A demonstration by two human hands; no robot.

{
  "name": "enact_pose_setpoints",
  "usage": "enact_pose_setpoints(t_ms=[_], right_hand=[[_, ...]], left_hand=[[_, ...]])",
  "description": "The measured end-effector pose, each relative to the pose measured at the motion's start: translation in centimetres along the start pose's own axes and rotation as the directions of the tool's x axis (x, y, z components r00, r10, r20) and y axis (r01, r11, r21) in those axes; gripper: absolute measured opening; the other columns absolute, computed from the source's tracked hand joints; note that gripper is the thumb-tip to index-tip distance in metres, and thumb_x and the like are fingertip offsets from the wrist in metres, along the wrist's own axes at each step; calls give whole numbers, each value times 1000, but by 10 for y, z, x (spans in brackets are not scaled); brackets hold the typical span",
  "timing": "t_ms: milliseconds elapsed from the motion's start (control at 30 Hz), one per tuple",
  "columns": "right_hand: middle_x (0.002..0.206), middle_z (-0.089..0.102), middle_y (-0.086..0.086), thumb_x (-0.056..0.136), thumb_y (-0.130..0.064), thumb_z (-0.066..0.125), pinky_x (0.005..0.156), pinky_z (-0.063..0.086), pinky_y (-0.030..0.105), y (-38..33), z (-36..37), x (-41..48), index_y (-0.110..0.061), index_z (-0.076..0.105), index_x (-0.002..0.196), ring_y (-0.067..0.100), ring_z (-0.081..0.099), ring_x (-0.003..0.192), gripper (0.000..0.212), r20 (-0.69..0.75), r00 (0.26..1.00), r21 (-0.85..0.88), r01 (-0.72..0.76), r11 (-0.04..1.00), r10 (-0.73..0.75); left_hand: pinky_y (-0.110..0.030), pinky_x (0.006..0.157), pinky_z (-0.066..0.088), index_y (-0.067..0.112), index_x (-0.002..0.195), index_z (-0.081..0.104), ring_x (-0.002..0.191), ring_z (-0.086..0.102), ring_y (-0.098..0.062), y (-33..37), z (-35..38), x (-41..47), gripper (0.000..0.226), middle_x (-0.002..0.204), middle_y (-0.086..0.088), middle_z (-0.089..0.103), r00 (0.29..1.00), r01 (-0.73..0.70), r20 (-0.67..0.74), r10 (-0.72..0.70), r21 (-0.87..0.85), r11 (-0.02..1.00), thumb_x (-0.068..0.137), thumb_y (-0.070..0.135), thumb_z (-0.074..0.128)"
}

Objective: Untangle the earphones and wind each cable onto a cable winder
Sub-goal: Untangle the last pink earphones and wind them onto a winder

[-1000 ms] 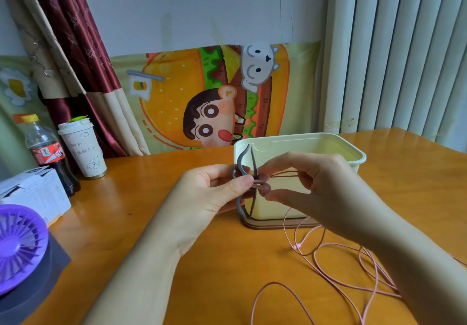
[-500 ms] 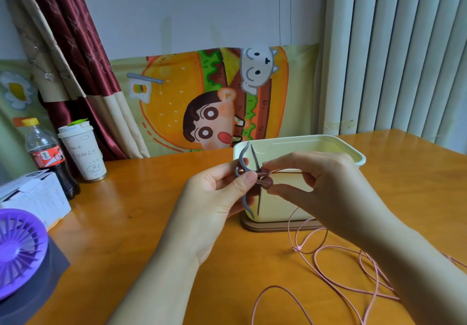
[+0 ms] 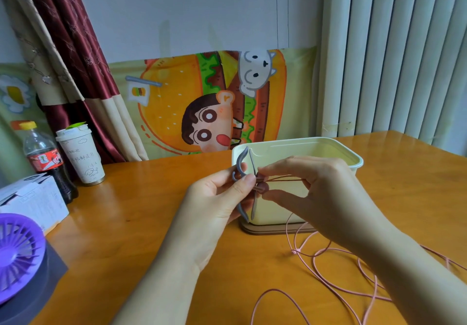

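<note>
My left hand [image 3: 222, 198] pinches a grey cable winder [image 3: 240, 163] upright above the table, thumb on its middle. My right hand [image 3: 310, 193] pinches the pink earphone cable [image 3: 326, 271] right at the winder's centre, where a pink earbud [image 3: 262, 187] shows between the fingers. A taut stretch of cable runs from the winder under my right fingers. The remaining cable lies in loose loops on the table at the lower right, partly hidden by my right forearm.
A cream plastic box [image 3: 351, 159] stands just behind my hands. At the left are a cola bottle [image 3: 45, 158], a white cup [image 3: 80, 155], a white carton [image 3: 32, 201] and a purple fan [image 3: 17, 254]. The orange table [image 3: 141, 223] meets a curtain behind.
Both hands stayed together in front of the box. The winder turned slightly in my left hand and the pink earbud came into view at its centre.
</note>
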State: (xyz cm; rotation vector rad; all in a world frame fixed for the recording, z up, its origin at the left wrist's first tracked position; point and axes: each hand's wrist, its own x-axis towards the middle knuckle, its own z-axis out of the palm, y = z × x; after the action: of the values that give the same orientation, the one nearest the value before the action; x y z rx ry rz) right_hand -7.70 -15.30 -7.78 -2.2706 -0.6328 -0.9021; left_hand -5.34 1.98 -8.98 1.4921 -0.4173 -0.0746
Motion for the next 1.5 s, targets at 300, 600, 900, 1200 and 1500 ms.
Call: enact_pose_setpoints(t_ms=[300,600,900,1200,1500], right_hand=[[99,72,-17,75,-48,58,72,59,26,0,-2,1,-32,72,105,-1,65,92,37,2,1000,-30,22,999,-22],[74,64,-24,74,-50,59,49,37,17,13,-6,-1,-39,68,96,10,46,56,26,11,987,187,-162,969,163],[87,67,-5,96,-30,51,72,52,42,6,39,-12,-25,67,104,16,59,78,18,304,945,-44,-112,993,120],[69,57,-21,88,-37,51,67,44,11,-12,-16,3,-31,66,89,-5,54,79,16,205,963,-3,-176,984,173],[67,63,-13,79,-42,58,56,45,22,3,-19,6,-26,68,79,10,57,68,20,-10,983,97,-180,979,182]], left_hand=[[-28,84,55,16,109,72,96,70,-15,5,-10,2,39,102,-3,76,999,31,22,-31,-10,999,72,26,67],[-30,86,55,12,107,73,104,69,-23,10,-9,2,41,105,-9,74,1000,24,-3,-25,-179,984,68,25,68],[-27,82,49,17,106,73,101,70,-17,-1,-13,9,37,103,-3,75,981,31,-181,-72,-222,975,71,25,66],[-14,82,52,24,97,74,94,70,-5,-3,-6,4,19,93,6,77,989,-88,-103,106,166,982,89,10,65],[-33,94,51,31,97,71,94,70,-4,-2,19,-8,19,89,11,76,988,-154,86,132,363,919,90,15,65]])
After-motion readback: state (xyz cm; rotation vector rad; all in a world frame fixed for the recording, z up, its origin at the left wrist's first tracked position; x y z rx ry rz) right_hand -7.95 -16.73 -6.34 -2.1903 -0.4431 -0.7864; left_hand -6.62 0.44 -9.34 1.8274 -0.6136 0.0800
